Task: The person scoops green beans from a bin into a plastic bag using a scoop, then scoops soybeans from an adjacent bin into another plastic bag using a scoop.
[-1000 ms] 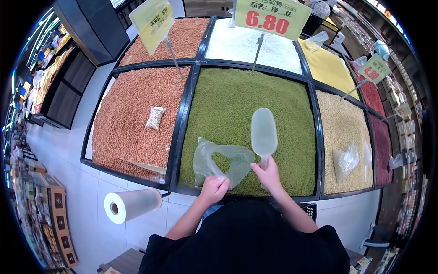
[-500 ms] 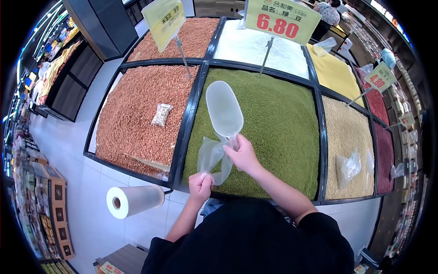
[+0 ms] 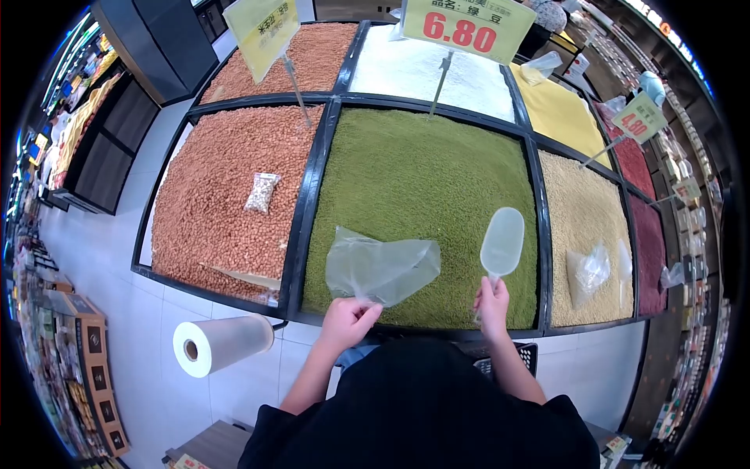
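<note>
Plastic bag (image 3: 383,270) was pinched in the left hand (image 3: 351,320); the right hand (image 3: 491,306) gripped a scoop (image 3: 502,241) by its handle (image 3: 494,277), apparently for reach over mung beans (image 3: 422,180).

Left hand (image 3: 348,322), one; right hand (image 3: 491,305), one; lower half. Scoop (image 3: 502,242), one, right of centre. Plastic bag (image 3: 383,262), one, just below centre. Small packet (image 3: 262,192), one, left of centre. Roll (image 3: 234,342), one, lower left. Bins (image 3: 305,227), eight: reddish nuts (image 3: 211,211), two; white contents (image 3: 430,82), one; green beans (image 3: 422,172), one; yellow contents (image 3: 558,113), one; pale grain (image 3: 578,203), one; dark red contents (image 3: 648,234), two. Price signs (image 3: 461,30) above bins, four.
</note>
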A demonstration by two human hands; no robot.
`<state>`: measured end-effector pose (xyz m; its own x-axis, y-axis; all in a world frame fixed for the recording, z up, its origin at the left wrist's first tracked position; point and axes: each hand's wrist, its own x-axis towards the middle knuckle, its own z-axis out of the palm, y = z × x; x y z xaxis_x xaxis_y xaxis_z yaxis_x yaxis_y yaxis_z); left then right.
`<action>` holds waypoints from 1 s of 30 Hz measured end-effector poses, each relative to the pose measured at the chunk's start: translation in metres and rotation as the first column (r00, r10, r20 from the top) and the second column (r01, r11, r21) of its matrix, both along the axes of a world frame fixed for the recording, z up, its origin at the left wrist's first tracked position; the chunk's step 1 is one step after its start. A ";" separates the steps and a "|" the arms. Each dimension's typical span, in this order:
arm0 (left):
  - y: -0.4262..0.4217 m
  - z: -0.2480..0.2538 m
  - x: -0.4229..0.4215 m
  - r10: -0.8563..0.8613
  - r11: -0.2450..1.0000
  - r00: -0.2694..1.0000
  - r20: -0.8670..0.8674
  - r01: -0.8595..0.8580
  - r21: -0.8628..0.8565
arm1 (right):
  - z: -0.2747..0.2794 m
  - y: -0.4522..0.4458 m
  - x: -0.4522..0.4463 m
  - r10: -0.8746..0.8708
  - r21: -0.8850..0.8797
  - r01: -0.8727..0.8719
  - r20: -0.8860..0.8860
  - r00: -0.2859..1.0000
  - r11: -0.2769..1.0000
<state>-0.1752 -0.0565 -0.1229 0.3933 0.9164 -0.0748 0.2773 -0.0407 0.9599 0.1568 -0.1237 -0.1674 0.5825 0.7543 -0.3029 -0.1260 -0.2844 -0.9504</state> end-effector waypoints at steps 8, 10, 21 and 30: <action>0.023 0.033 -0.020 0.197 0.976 0.980 0.020 -0.198 0.096 | -0.042 -0.046 0.026 -0.173 -0.063 0.175 0.031 0.984 0.983; 0.032 0.048 -0.013 0.250 0.962 0.968 0.017 -0.250 0.112 | -0.051 -0.053 0.027 -0.183 -0.074 0.186 0.042 0.982 0.980; 0.095 0.073 0.049 -0.188 0.857 0.630 -0.753 0.480 0.187 | -0.076 -0.071 0.024 -0.129 -0.206 0.152 0.121 0.984 0.967; 0.120 0.067 0.066 0.281 0.902 0.860 -0.425 -0.086 0.423 | -0.076 -0.074 0.023 -0.122 -0.244 0.148 0.121 0.985 0.958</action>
<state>-0.1089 0.0637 -0.0555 0.2219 0.9618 0.1602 0.7243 -0.2725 0.6333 0.1797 -0.1973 -0.2434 0.7118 0.5737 -0.4052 -0.0848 -0.5025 -0.8604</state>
